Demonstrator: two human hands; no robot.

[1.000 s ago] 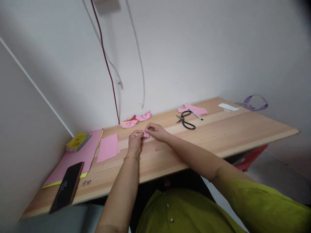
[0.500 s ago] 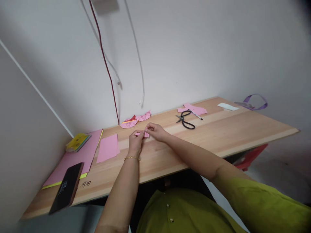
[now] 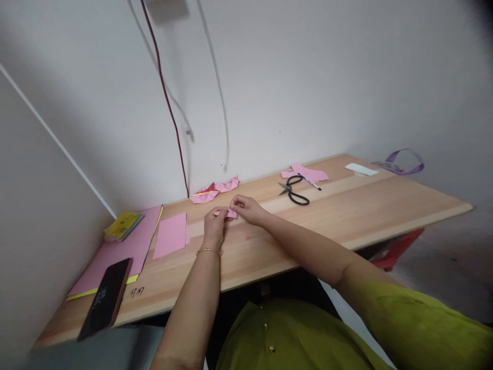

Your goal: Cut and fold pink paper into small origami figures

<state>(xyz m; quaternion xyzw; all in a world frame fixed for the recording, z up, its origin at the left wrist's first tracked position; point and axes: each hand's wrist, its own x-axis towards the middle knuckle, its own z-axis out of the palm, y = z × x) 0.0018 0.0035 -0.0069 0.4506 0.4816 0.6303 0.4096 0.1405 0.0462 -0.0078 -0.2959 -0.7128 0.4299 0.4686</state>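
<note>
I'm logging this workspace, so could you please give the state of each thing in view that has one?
Small pink paper: folded, in left hand and right hand
Scissors: open
Phone: face up, dim text showing
Pink sheets: flat, overlapping
Pink-and-red pieces: folded
Pen: lying down, cap unclear
White cable plug: hanging free

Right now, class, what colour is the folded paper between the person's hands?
The folded paper is pink, seen in the head view.

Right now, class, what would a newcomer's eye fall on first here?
Probably the left hand and right hand over the wooden table, together pinching a small pink paper. Next, the black-handled scissors lie off to the right, and a dark phone rests at the table's near left corner.
</note>
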